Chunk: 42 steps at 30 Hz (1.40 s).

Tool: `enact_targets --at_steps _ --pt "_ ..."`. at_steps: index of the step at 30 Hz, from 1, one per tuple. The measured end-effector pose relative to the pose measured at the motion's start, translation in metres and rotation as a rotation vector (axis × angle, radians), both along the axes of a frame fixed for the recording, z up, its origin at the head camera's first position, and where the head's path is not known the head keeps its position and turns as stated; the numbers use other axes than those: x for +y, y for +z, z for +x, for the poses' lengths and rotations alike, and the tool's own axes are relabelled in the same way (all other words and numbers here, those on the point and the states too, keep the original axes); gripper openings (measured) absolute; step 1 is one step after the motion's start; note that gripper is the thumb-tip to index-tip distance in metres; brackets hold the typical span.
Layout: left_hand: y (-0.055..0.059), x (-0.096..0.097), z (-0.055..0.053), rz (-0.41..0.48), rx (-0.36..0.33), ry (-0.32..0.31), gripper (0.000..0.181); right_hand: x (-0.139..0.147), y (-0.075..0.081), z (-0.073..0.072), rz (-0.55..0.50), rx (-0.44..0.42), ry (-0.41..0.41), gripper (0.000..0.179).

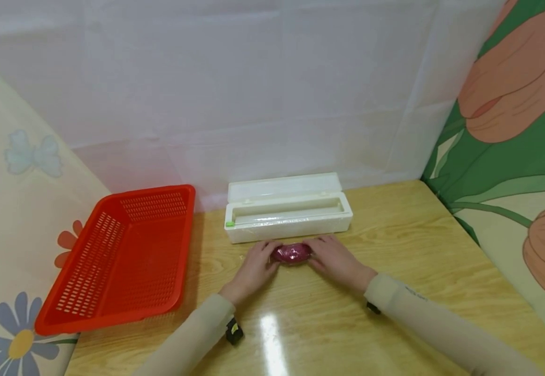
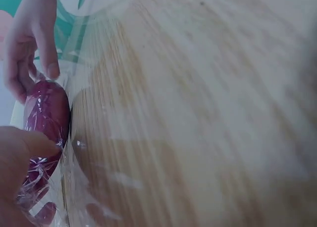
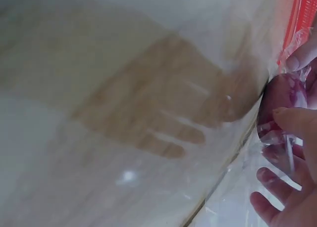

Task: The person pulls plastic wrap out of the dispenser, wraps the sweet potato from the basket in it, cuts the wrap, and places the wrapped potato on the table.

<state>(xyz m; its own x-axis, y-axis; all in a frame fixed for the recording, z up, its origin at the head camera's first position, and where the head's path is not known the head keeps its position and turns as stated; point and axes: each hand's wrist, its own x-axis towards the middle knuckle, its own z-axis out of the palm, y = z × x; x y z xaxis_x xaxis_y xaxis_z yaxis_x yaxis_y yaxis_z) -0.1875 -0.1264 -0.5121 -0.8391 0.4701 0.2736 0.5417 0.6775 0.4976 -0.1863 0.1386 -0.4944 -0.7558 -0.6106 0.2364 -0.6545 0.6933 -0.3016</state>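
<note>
A purple, oblong vegetable (image 1: 293,253) lies low over the wooden table, wrapped in shiny clear cling film. My left hand (image 1: 255,267) holds its left end, thumb pressing on the film in the left wrist view. At the other end my right hand (image 1: 335,260) pinches it; in the right wrist view the thumb lies on the vegetable (image 3: 277,95) and some fingers are spread beyond it. Loose cling film (image 2: 74,187) bunches and trails around the left end. Just behind both hands stands a white cling film box (image 1: 291,227), its lid raised and a green slider at the left.
A red plastic basket (image 1: 185,245) with slotted sides stands on the left of the table. The wooden table (image 1: 394,235) meets a white cloth backdrop (image 1: 253,104) behind the box. Flower-printed cloth (image 1: 512,172) hangs at the right side, and more at the left.
</note>
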Motion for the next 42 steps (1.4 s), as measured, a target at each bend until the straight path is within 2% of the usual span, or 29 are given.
enact_targets --at_steps 5,7,14,16,20,27,33,35,38,42 --pt "-0.001 -0.007 0.0 -0.011 0.01 -0.001 0.054 0.004 -0.002 -0.003 0.002 0.059 0.005 0.047" --pt "-0.002 -0.009 -0.001 0.003 0.006 0.009 0.051 0.005 -0.002 -0.003 0.014 0.068 -0.021 0.043" --pt "0.004 -0.011 -0.003 0.107 -0.063 0.07 0.032 0.004 0.002 -0.002 0.016 0.02 -0.11 0.027" --pt "0.005 -0.011 -0.002 0.094 -0.076 0.086 0.031 0.006 0.003 -0.004 0.029 0.024 -0.106 0.024" --pt "0.006 -0.011 -0.002 0.055 -0.056 0.116 0.029 0.008 0.003 -0.008 0.032 0.038 -0.088 0.019" --pt "0.003 -0.013 -0.005 0.003 -0.058 0.152 0.017 0.008 0.004 -0.011 0.037 0.056 -0.063 0.012" --pt "0.005 -0.016 -0.001 -0.031 -0.052 0.168 0.024 0.01 0.008 -0.01 0.106 0.061 -0.062 0.015" --pt "0.007 -0.016 0.0 -0.031 -0.07 0.181 0.028 0.011 0.01 -0.009 0.123 0.055 -0.055 0.019" --pt "0.012 -0.016 0.003 0.015 -0.106 0.212 0.033 0.012 0.015 -0.009 0.128 0.048 -0.046 0.023" --pt "0.015 -0.017 0.004 0.188 -0.114 0.288 0.029 0.011 0.022 -0.009 0.106 0.04 -0.054 0.024"
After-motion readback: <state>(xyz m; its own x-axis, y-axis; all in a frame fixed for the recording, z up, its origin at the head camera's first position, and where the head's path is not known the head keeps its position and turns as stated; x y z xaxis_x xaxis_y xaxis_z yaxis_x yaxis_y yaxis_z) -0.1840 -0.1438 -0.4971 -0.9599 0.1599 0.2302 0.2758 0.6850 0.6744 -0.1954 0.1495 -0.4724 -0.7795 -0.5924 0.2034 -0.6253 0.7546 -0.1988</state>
